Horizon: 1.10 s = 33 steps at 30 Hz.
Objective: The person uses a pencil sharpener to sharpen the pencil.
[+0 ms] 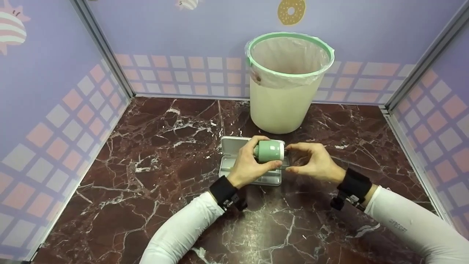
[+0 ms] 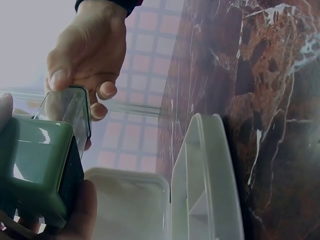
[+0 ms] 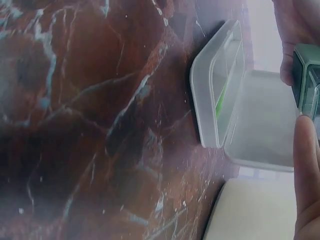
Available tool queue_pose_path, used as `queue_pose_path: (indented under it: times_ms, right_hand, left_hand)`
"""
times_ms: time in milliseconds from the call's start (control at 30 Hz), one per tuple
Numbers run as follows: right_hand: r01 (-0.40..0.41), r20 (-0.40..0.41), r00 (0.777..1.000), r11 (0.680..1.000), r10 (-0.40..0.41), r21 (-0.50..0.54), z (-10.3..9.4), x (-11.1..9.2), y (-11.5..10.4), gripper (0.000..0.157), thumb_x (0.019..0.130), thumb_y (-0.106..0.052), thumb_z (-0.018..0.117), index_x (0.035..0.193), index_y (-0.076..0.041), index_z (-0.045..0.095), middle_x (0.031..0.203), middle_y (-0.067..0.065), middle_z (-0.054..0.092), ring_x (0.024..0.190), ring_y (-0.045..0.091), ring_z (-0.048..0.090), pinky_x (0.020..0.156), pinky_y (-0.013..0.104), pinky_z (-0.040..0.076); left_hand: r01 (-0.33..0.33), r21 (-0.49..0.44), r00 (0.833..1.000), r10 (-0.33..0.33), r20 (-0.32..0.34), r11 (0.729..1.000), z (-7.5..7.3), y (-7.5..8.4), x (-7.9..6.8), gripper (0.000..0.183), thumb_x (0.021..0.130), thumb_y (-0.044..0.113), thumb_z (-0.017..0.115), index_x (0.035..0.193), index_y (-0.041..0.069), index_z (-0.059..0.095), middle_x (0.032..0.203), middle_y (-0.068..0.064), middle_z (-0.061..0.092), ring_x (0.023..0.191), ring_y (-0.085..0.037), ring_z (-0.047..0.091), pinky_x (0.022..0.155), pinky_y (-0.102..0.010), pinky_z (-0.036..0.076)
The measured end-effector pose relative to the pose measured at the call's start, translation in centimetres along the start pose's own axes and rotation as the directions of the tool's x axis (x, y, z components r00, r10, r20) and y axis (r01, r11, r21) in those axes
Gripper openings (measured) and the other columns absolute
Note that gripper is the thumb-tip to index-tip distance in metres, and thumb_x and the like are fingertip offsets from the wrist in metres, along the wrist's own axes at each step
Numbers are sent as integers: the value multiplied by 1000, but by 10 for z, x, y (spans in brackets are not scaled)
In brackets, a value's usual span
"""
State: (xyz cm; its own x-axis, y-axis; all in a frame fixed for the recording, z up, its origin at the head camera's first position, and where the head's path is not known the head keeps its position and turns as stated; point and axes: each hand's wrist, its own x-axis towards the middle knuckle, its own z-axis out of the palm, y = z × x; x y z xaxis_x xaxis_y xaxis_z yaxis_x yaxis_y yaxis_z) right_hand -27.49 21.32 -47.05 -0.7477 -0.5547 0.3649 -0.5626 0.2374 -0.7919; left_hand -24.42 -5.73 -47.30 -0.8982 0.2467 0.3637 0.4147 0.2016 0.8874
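My left hand (image 1: 248, 165) grips a rounded green pencil sharpener (image 1: 269, 151) with a pale end, held sideways above the pencil case. With thumb and fingertips, my right hand (image 1: 317, 161) pinches a clear plastic container (image 2: 72, 107) at the sharpener's end. In the left wrist view the container reaches up to the green body; whether it is still seated in it I cannot tell. Below lies the pale pencil case (image 1: 231, 146), its lid folded back and its tray divided into compartments. Something bright green (image 3: 220, 102) shows inside the tray in the right wrist view.
A tall cream trash bin (image 1: 280, 106) with a green rim and a clear liner stands behind the pencil case, against the back wall. Patterned panels (image 1: 183, 36) enclose the dark red marbled tabletop (image 1: 154, 161) at the back and both sides.
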Motion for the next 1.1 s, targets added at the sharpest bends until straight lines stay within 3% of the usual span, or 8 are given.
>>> queue_pose_path:
  times_ms: [200,433,833,1100]
  right_hand:
    - [51,19,998,996,-52,75,10,0,-2,57,79,10,92,133,13,73,111,28,81,87,11,82,76,34,70]
    - [9,10,1000,992,-11,126,15,0,-4,56,78,14,91,132,12,74,111,25,82,87,9,82,78,29,69]
    - [-39,8,999,994,39,97,17,-4,-3,52,79,12,90,128,15,74,108,31,82,84,5,81,77,24,68]
    - [-56,3,998,990,56,127,16,-5,-5,54,80,12,90,131,13,74,110,5,86,89,10,83,81,28,69]
  left_hand:
    - [-18,11,1000,17,21,1000,8,2,-3,73,83,28,101,142,9,63,128,-12,75,105,-16,71,89,-31,62]
    - [-32,20,999,32,14,999,12,2,-3,73,83,27,101,142,8,63,128,-12,76,106,-18,72,91,-30,62]
    - [-33,45,999,32,24,998,17,1,-4,71,84,29,100,140,9,62,130,-11,75,108,-19,71,90,-30,60]
    - [-43,79,999,41,16,996,20,3,-4,72,83,33,101,140,11,63,130,-9,75,109,-19,71,92,-30,59]
